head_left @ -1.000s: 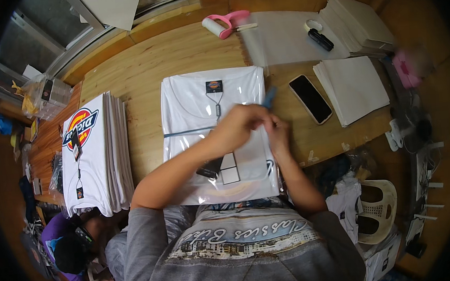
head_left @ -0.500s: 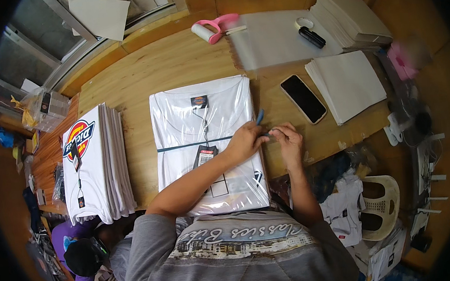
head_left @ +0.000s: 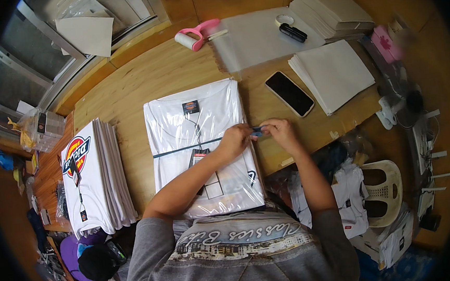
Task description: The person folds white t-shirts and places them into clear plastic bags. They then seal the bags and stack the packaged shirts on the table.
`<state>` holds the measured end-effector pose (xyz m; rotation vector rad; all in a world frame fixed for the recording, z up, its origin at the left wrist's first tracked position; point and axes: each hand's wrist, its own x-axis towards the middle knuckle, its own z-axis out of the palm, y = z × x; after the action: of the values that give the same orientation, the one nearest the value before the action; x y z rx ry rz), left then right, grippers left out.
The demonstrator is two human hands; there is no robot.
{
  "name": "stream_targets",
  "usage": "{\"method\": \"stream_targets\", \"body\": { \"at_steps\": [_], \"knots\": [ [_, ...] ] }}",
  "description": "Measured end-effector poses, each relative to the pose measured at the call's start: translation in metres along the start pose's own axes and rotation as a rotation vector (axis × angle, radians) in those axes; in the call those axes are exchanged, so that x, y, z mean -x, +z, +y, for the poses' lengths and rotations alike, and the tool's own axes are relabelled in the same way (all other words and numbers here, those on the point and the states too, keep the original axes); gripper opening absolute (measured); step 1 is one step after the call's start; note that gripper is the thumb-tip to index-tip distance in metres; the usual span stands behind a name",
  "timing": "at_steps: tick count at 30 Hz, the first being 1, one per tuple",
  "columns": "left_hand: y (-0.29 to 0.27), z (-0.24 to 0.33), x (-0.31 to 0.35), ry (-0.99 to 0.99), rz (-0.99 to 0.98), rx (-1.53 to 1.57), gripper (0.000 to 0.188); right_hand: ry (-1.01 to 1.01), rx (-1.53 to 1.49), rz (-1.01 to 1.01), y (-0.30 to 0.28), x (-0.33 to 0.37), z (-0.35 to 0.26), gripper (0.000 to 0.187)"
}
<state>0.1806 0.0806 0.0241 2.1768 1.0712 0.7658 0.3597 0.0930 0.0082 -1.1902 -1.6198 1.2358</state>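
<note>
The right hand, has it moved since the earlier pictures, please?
Yes: judged against the phone on the table, the right hand has shifted rightward, away from the wrapped shirt.

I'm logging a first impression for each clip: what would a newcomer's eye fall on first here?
Probably the glossy plastic-wrapped white shirts at the middle of the table, crossed by a dark blue band, with the left hand and right hand at their right edge. Next, to their left, a pile of folded white shirts with a bold print; then the pink roller near the table's far edge.
</note>
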Motion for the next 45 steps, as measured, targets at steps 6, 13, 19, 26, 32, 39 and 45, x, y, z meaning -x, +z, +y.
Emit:
{"method": "stream_targets", "body": {
  "at_steps": [6,13,19,26,32,39,45],
  "knots": [
    [-0.007,-0.013,0.0,-0.455,-0.084,0.719,0.009,-0.038,0.139,0.119,0.013,0.055,0.011,0.01],
    [-0.031,0.015,-0.019,0.101,-0.311,-0.128,0.008,-0.276,0.089,-0.148,0.019,0.055,-0.011,0.008],
    [-0.032,0.035,-0.03,0.742,-0.293,-0.821,0.017,-0.053,-0.465,-0.017,0.024,0.005,0.016,0.026],
    [-0.045,0.018,-0.027,0.859,-0.15,-0.711,0.013,-0.187,-0.17,-0.132,0.014,-0.01,-0.001,0.017],
    [-0.051,0.012,-0.028,0.852,-0.11,-0.652,0.013,-0.208,-0.01,-0.162,0.003,-0.016,-0.011,0.011],
    [-0.041,-0.001,-0.03,0.786,-0.02,-0.531,0.011,-0.452,0.769,0.01,-0.025,-0.006,-0.046,0.018],
    [-0.035,-0.011,-0.037,0.791,0.003,-0.468,0.01,-0.533,0.401,0.018,-0.005,-0.017,-0.014,0.018]
  ]
}}
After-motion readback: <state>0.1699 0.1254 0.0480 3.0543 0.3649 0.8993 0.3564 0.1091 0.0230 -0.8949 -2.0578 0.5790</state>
